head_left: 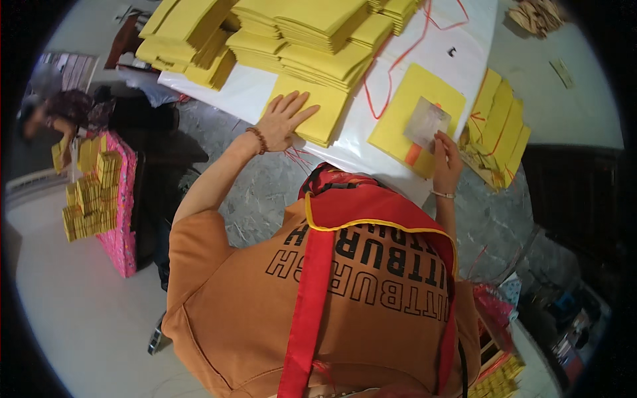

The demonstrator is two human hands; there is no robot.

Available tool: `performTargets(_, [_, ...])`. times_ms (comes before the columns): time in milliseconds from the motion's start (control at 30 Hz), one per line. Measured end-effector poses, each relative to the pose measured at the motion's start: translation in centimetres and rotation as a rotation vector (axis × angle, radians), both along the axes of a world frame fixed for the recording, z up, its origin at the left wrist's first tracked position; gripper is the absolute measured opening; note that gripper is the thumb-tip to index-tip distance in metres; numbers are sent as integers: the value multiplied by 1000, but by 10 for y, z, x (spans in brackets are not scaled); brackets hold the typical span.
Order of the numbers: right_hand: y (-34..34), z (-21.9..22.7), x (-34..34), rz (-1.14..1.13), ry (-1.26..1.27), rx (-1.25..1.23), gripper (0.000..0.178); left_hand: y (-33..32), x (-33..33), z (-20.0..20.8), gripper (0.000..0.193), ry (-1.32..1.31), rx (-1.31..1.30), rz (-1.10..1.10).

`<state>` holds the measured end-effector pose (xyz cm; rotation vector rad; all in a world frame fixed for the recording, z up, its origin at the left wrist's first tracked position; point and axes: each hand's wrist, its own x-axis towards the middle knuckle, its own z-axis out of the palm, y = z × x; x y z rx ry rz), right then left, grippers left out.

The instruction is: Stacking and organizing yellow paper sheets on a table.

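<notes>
My left hand (286, 124) lies flat with fingers spread on a low stack of yellow paper sheets (318, 106) at the table's near edge. To its right on the white-covered table lies a flat yellow sheet or thin pile (416, 86). Over that sheet is a small, translucent, whitish plastic piece (426, 124). At its lower right corner my right hand (448, 161) pinches it between thumb and fingers. An orange-red strip (413, 154) shows on the yellow sheet beneath the plastic.
Tall yellow stacks (318, 33) fill the table's far left. Red string (391, 73) lies across the white table cover (458, 56). Tied yellow bundles (497, 129) sit beyond the right edge. Another person (66, 109) is at a pink-covered table (126, 199) with yellow bundles, far left.
</notes>
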<state>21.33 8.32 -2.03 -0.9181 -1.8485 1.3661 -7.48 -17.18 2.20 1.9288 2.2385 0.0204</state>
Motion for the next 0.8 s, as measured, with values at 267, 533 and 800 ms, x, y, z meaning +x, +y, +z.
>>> performTargets(267, [22, -20, 19, -23, -193, 431, 18, 49, 31, 64, 64, -327, 233, -33])
performTargets(533, [11, -33, 11, -77, -177, 301, 12, 141, 112, -17, 34, -156, 372, -380])
performTargets(800, [15, -44, 12, -83, 20, -75, 14, 158, 93, -21, 19, -497, 201, -455])
